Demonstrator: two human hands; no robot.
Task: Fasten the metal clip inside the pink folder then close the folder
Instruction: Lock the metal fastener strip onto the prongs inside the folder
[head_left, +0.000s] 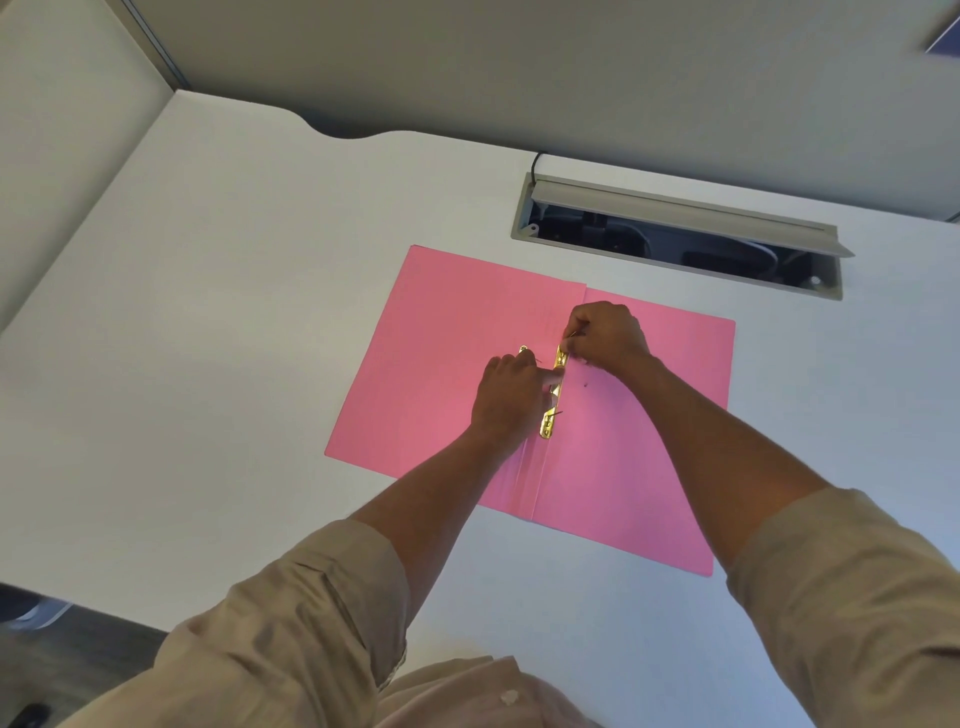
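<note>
The right hand (608, 335) pinches a thin prong at the 12 o'clock end of the metal clip (551, 410), while the left hand (511, 397) presses a finger on the bar. The clip lies along the spine of the open pink folder (447, 332) on the desk (234, 312). Fastening is underway; next, I judge, both prongs need folding flat before the cover swings shut.

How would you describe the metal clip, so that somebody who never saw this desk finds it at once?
Start from the white desk, where an open pink folder lies flat in front of a cable tray. Follow the folder's centre crease to the spot where the left hand and right hand meet. There the metal clip runs along the crease: a narrow, shiny gold strip, the only metal on the pink card.
</note>
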